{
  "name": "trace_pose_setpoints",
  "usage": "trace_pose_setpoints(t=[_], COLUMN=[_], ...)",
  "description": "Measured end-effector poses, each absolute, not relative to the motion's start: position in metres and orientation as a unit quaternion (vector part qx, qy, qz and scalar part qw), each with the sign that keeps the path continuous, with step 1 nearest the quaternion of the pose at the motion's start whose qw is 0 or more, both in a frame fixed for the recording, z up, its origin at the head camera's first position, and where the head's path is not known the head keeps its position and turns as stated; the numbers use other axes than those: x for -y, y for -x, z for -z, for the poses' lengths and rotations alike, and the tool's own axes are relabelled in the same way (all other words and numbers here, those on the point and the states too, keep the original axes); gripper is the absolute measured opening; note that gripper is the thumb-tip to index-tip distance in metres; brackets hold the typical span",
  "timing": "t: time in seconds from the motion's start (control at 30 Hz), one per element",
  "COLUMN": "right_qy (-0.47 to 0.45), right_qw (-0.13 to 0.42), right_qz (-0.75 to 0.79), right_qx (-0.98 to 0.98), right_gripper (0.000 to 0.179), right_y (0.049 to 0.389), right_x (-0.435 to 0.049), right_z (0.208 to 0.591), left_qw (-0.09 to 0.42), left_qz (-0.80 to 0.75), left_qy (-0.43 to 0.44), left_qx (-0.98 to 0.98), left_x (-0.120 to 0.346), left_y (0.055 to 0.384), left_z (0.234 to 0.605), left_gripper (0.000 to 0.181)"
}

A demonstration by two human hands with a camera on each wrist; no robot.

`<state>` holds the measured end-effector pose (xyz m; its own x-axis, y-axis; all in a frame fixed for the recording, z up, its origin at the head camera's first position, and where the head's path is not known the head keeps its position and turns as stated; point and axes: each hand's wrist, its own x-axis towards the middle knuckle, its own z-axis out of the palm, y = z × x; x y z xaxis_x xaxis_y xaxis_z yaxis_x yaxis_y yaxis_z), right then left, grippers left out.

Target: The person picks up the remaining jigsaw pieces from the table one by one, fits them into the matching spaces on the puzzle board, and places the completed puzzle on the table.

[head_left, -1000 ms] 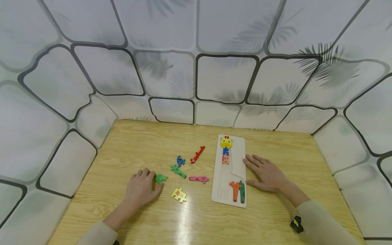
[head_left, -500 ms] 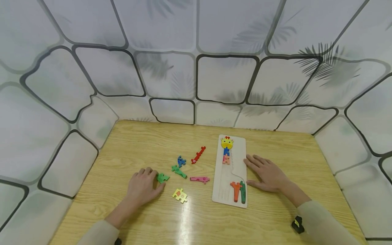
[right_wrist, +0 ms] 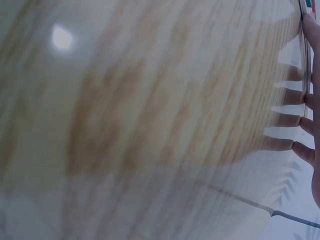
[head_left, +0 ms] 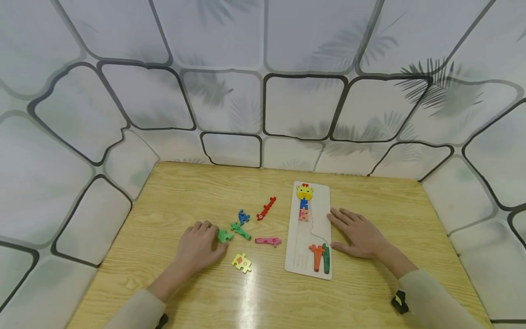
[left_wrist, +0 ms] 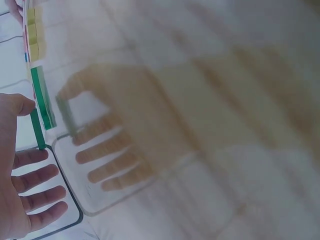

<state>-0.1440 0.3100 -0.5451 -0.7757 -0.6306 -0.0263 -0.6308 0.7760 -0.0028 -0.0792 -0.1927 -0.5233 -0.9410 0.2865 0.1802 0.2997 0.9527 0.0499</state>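
My left hand [head_left: 198, 246] pinches a green puzzle piece [head_left: 224, 236] by its edges, between thumb and index finger; the left wrist view shows the same green piece [left_wrist: 37, 129] edge-on between them. The other fingers of that hand are spread. My right hand [head_left: 358, 232] lies flat with spread fingers, fingertips at the right edge of a white puzzle board [head_left: 296, 249]. Set in the board are a yellow giraffe head [head_left: 305, 192], a blue piece [head_left: 304, 204], a salmon piece [head_left: 303, 214], an orange leg [head_left: 317, 257] and a dark green leg [head_left: 326, 258].
Between my left hand and the board lie a blue piece [head_left: 244, 217], a long green piece [head_left: 240, 230], a red piece [head_left: 266, 208], a pink piece [head_left: 268, 241] and a yellow piece [head_left: 241, 263]. Patterned walls [head_left: 230, 148] border the wooden table [head_left: 197, 192].
My left hand has moved a little to the right with the green puzzle piece, closer to the long green piece. My right hand keeps its place by the board.
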Motion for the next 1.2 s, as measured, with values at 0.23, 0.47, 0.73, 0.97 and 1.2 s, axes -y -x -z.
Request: trace_pose_setpoints(t=[0.23,0.47,0.73,0.97,1.2], right_qy=[0.333,0.339,0.328,0.328,0.330], right_qw=[0.010,-0.008,0.012,0.014,0.010], right_qz=[0.000,0.003,0.008,0.012,0.011], right_qx=[-0.943,-0.941,-0.944,-0.945,-0.944], right_gripper=[0.085,0.085,0.087,0.086,0.087], right_y=[0.144,0.143,0.144,0.144,0.143], right_x=[-0.310,-0.311,-0.312,-0.311,-0.311], right_z=[0.545,0.547,0.548,0.546,0.545], left_qw=[0.092,0.102,0.104,0.092,0.098], left_qz=[0.041,0.040,0.027,0.029,0.030], left_qy=[0.174,0.188,0.205,0.213,0.228], left_qx=[0.980,0.976,0.973,0.972,0.968], left_x=[0.184,0.175,0.165,0.155,0.146], left_y=[0.085,0.090,0.097,0.102,0.106], left_z=[0.521,0.519,0.514,0.513,0.510], left_gripper=[0.045,0.046,0.051,0.051,0.054])
